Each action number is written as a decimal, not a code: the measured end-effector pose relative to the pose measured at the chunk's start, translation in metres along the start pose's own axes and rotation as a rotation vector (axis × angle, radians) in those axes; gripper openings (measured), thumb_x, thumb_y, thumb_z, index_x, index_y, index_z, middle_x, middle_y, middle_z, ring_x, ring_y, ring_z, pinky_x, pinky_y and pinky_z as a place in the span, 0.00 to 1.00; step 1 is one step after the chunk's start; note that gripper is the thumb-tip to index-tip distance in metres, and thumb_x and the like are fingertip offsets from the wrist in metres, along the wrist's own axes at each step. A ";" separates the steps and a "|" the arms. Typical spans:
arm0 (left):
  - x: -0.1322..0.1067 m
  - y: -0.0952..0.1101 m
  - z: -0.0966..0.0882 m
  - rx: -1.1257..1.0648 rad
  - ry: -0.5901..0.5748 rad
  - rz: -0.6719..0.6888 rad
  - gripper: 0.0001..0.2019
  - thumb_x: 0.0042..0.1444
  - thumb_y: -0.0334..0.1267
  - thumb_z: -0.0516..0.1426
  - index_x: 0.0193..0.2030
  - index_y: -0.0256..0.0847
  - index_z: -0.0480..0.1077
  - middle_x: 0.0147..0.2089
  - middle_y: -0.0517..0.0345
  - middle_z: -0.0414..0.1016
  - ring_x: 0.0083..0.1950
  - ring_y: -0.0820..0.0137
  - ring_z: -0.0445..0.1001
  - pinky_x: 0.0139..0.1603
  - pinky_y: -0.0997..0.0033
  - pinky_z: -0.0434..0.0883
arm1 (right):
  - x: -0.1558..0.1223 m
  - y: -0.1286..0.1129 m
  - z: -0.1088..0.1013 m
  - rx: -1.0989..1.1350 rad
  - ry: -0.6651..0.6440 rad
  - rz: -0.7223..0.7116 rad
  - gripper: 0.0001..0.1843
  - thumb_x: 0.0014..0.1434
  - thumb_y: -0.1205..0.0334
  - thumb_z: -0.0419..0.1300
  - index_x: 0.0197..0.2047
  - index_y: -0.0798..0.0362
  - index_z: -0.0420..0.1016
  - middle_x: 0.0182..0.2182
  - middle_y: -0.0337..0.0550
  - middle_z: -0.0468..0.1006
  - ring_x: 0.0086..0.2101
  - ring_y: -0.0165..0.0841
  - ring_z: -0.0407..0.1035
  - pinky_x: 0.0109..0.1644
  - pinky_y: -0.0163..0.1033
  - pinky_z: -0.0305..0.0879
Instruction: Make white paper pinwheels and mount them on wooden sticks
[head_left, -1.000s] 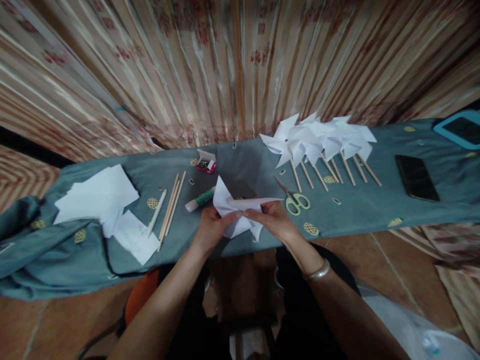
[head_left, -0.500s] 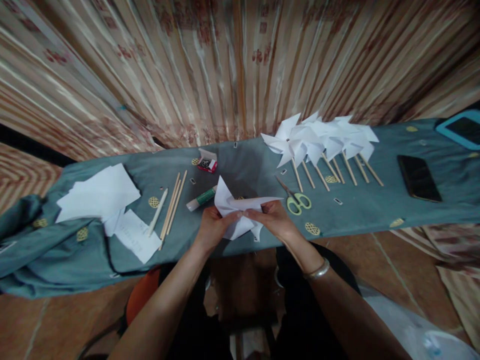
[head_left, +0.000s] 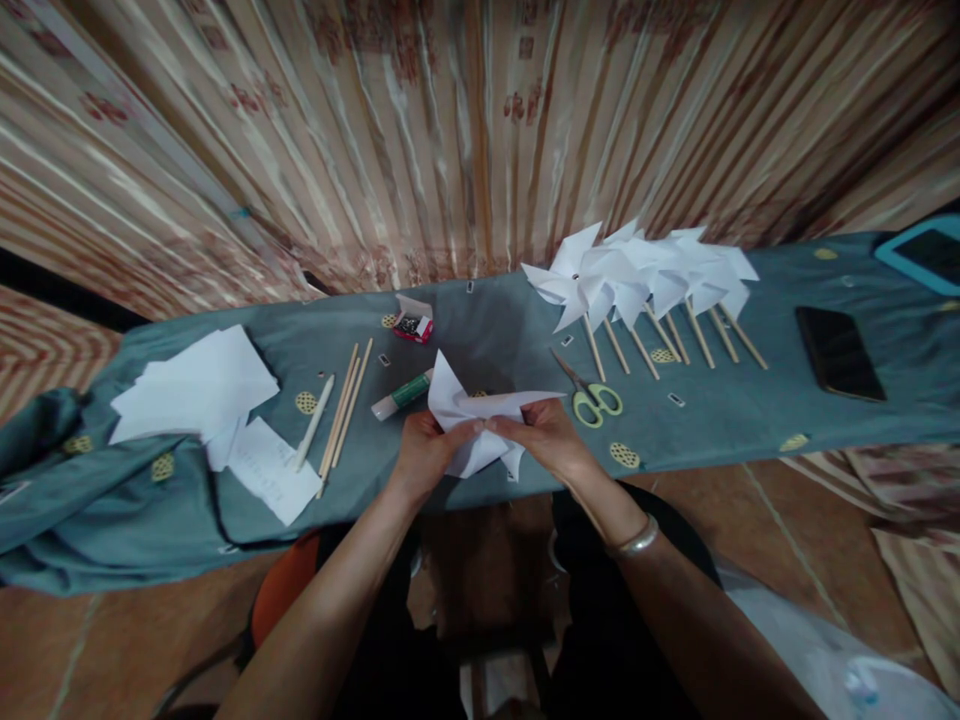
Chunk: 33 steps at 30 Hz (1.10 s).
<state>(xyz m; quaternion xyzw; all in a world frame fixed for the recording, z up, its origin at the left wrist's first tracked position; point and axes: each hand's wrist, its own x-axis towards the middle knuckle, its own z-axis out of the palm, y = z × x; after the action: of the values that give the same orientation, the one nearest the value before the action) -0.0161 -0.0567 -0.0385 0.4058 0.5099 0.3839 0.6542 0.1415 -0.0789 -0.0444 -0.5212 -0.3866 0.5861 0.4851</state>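
White paper [head_left: 457, 402] marginally higher

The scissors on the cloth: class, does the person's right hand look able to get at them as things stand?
Probably yes: the scissors lie beside the right hand with bare cloth between, but that hand and the left hand both hold the folded paper.

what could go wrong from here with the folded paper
1. The left hand and right hand pinch the folded paper at its middle; a slip may let the flaps spring open.
2. It is held near the table's front edge, so a drop might reach the floor.
3. The scissors lie just beside the right hand and might get knocked.
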 end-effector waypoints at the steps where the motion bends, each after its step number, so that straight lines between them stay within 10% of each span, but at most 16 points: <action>1: 0.000 0.000 0.000 0.003 0.002 -0.002 0.12 0.36 0.38 0.70 0.30 0.36 0.79 0.33 0.53 0.82 0.33 0.65 0.78 0.38 0.68 0.74 | 0.000 0.000 0.000 -0.003 0.002 -0.002 0.13 0.42 0.54 0.71 0.32 0.49 0.81 0.31 0.39 0.83 0.33 0.36 0.74 0.40 0.42 0.71; 33: 0.003 0.002 -0.001 -0.010 0.017 0.023 0.14 0.33 0.36 0.69 0.31 0.35 0.79 0.34 0.51 0.82 0.35 0.63 0.79 0.40 0.65 0.75 | 0.004 0.000 0.000 -0.001 0.035 -0.037 0.13 0.40 0.54 0.71 0.28 0.52 0.79 0.25 0.38 0.79 0.26 0.30 0.68 0.30 0.36 0.64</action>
<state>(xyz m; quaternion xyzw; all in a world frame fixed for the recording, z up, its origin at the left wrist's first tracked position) -0.0167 -0.0533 -0.0380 0.4048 0.5090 0.3975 0.6474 0.1412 -0.0747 -0.0459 -0.5243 -0.3877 0.5677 0.5025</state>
